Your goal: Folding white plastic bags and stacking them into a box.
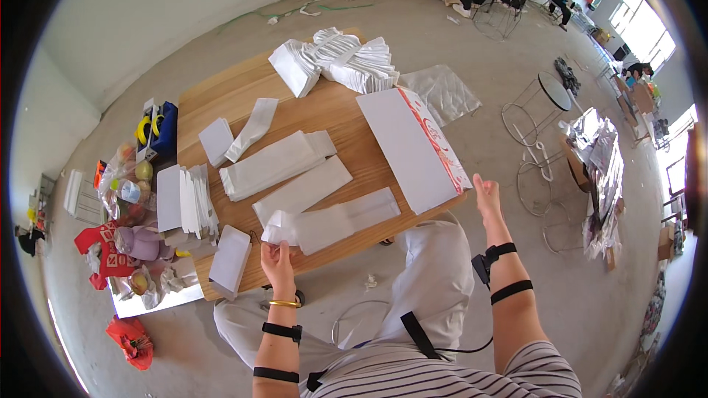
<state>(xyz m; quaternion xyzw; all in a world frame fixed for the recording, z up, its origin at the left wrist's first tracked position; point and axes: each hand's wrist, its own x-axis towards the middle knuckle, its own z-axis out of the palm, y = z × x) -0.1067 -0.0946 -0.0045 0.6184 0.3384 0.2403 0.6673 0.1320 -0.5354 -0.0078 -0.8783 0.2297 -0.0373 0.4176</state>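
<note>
My left hand (278, 263) pinches the near end of a long flat white paper bag (332, 222) that lies on the wooden table (221, 96). Its folded end is lifted a little off the table. My right hand (487, 195) is raised off the table's right edge, fingers apart, holding nothing, close to the corner of a large white board with a red edge (413, 149). More flat white bags (274, 165) lie side by side beyond the held one.
A heap of folded white bags (335, 60) sits at the table's far end, a stack of white sheets (188, 203) and a small white box (230, 259) at the left. Plastic bags with fruit (129, 191) lie on the floor left. Wire stools (535, 103) stand right. People sit far behind.
</note>
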